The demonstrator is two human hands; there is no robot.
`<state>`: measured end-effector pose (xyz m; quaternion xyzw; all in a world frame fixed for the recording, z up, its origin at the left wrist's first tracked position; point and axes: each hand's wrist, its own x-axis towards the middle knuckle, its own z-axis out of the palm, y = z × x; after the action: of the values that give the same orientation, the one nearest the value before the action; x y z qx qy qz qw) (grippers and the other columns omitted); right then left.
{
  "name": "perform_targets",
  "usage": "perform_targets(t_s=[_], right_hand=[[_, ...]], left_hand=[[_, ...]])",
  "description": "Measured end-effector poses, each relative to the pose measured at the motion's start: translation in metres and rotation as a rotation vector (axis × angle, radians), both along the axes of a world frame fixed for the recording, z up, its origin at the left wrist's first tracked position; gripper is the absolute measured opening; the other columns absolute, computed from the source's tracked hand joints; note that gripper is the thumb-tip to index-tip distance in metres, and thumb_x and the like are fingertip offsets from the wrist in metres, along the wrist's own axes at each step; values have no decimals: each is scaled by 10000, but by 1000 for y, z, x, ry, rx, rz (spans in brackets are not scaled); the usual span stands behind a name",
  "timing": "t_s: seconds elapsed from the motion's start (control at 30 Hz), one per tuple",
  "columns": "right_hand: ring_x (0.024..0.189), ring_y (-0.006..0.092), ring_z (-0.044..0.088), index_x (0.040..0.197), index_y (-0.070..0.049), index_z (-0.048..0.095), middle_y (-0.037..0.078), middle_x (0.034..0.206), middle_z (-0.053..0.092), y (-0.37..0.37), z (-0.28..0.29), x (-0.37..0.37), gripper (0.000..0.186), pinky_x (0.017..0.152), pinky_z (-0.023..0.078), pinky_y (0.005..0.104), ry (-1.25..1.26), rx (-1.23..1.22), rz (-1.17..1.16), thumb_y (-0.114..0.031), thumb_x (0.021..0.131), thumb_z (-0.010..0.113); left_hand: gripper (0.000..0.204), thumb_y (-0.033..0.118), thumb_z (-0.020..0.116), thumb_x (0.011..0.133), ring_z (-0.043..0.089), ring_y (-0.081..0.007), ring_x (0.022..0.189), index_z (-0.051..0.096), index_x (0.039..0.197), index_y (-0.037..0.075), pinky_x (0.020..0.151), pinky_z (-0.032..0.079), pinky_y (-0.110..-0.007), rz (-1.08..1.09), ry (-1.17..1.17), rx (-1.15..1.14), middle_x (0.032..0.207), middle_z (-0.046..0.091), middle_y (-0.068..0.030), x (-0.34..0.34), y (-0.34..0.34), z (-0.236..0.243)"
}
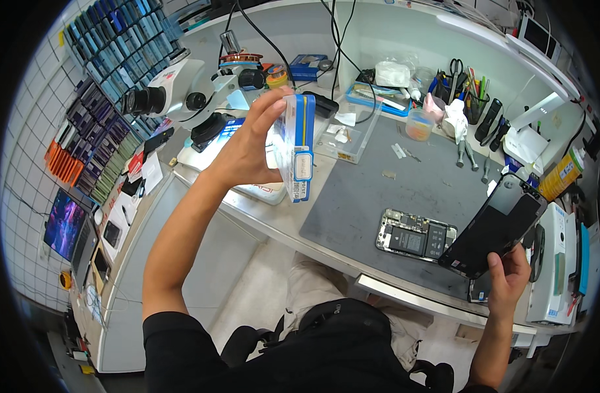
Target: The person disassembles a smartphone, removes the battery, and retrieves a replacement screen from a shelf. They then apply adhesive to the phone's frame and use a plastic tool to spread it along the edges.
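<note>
The blue-and-white box stands on edge in the upper middle of the frame, its narrow side toward the camera, held in the left hand, whose thumb and fingers are spread wide around it. At the right of the frame the right hand pinches the lower end of a dark phone panel between thumb and fingers, the panel tilted up to the right. Just left of that panel, right of centre, an opened phone lies with its battery and circuitry showing, on the grey mat. Farther up the mat are a small clear cup and, left of it, a clear plastic tray. Scissors and other tools stand near the upper right, with a yellow can below them by the right edge. A white microscope fills the upper left of centre; a rack of blue packets rises beyond it, and an open laptop sits at the far left.
</note>
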<state>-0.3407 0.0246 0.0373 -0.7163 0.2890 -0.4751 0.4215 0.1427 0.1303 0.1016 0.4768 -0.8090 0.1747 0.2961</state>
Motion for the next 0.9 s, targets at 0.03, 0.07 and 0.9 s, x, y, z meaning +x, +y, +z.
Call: perform_targets(t_s=[0.03,0.07,0.9], right_hand=[[909,87,600,1188,42,639,35,1031,679,1,0,1,272,830,471,227,-6,4,3,-61,944,699],[908,86,601,1187,41,640,35,1030,680,2,0,2,270,827,470,225,-12,8,5,-58,943,701],[851,52,570,1115,11,648,0,990,668,17,-4,44,204,759,449,204,-61,161,107,-49,929,709]], left_hand=[[1287,152,943,617,371,-465,1440,111,1593,262,1086,457,-540,-10,23,21,1577,307,-235,-1,0,0],[1272,140,936,618,370,-467,1437,124,1591,250,1091,450,-537,4,-3,30,1572,307,-235,0,-1,0],[132,62,792,808,671,-230,1024,733,921,29,1036,478,-399,-106,782,-328,1006,742,-117,-16,-15,-23]])
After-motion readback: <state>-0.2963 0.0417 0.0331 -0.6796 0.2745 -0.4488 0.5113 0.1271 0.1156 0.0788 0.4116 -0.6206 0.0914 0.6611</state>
